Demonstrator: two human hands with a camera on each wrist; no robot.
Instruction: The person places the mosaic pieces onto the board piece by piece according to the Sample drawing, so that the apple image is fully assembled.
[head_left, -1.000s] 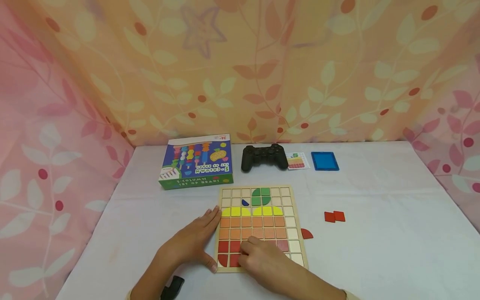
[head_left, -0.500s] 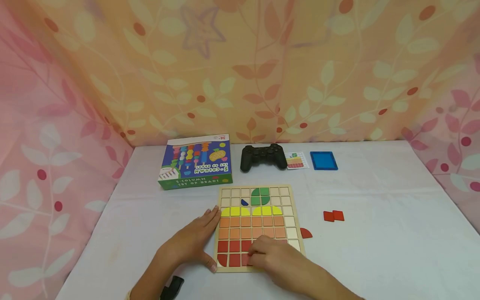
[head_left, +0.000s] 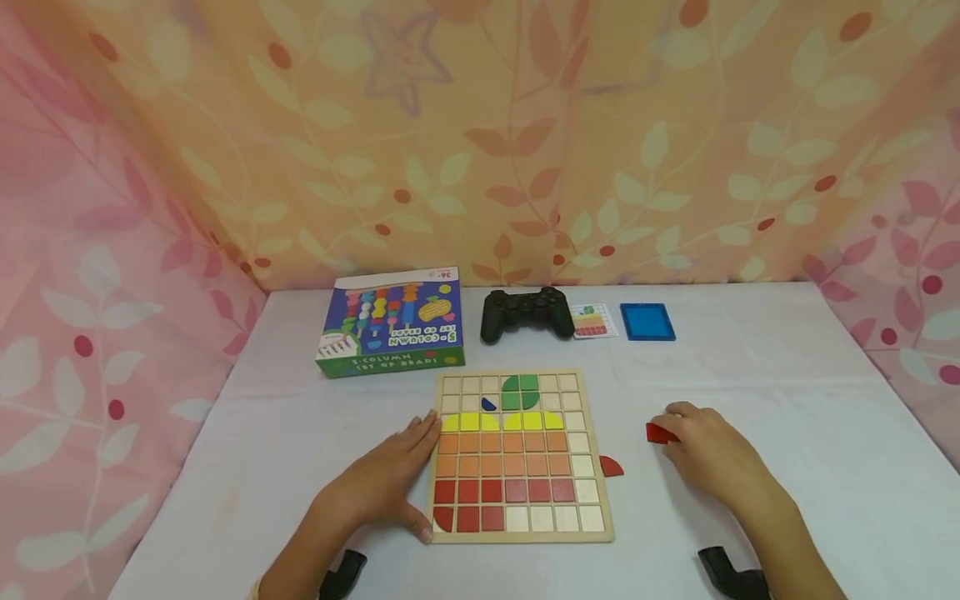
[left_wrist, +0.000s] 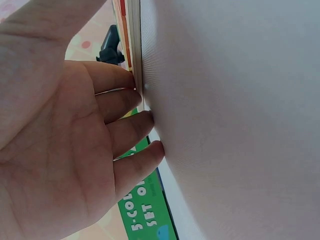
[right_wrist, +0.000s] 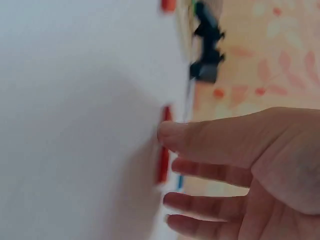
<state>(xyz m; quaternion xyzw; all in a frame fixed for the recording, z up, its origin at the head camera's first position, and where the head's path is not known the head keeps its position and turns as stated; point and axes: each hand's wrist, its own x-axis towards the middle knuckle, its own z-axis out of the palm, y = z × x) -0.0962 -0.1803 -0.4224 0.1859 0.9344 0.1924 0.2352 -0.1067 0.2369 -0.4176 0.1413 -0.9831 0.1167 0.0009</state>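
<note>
A wooden grid board lies at the middle of the table with red, orange, yellow and green tiles in its cells. My left hand rests along its left edge, fingers extended and thumb at the near corner; the left wrist view shows the fingertips right at the board's side. To the right of the board, my right hand is at the loose red square tiles. Its thumb overlaps them in the right wrist view, with a gap between thumb and fingers. The hand hides part of these tiles.
A red quarter-circle tile lies by the board's right edge. Behind stand a bead-set box, a black game controller, a pattern card and a blue square frame. Patterned cloth encloses the back and sides.
My right hand has left the board's lower rows and moved right to the red square tiles, uncovering the near rows. My left hand has stayed at the board's edge.
</note>
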